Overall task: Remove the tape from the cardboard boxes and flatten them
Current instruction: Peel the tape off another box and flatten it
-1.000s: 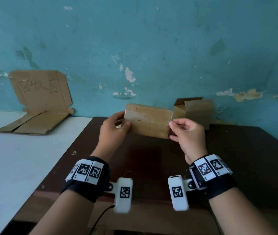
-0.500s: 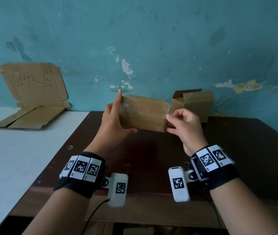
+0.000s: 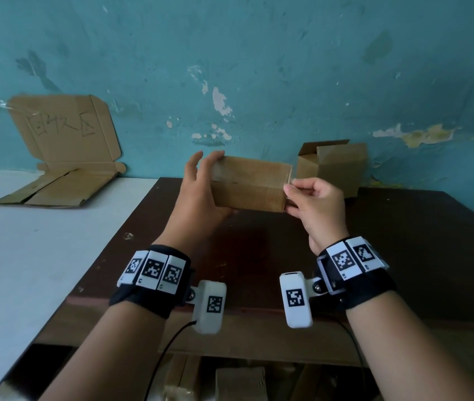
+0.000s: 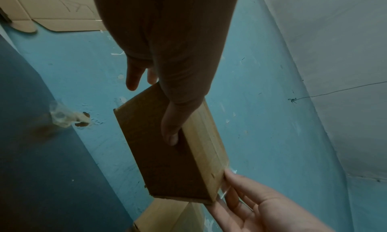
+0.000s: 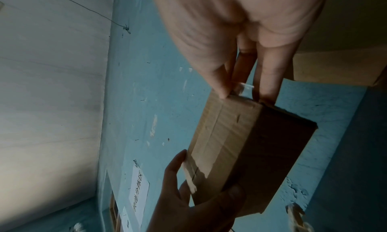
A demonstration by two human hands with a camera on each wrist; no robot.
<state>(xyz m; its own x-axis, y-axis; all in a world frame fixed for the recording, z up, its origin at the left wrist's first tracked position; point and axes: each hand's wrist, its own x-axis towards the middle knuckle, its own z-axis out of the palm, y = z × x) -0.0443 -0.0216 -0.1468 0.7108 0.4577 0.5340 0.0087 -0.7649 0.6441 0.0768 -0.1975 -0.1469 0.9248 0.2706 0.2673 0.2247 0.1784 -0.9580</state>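
A small brown cardboard box is held in the air above the dark table, long side toward me. My left hand grips its left end, thumb under the near face and fingers over the top; the left wrist view shows the thumb lying on the box's dark side. My right hand is at the box's right end, where thumb and fingers pinch a loose bit of clear tape. A strip of clear tape runs along the box's lit face.
A second box with raised flaps stands at the back against the blue wall. Flattened cardboard leans on the wall over the white table to the left. More boxes sit under the dark table.
The box has risen a little and turned its top more toward me. My left hand went from a raised finger to wrapping the left end. My right hand stayed at the right end.
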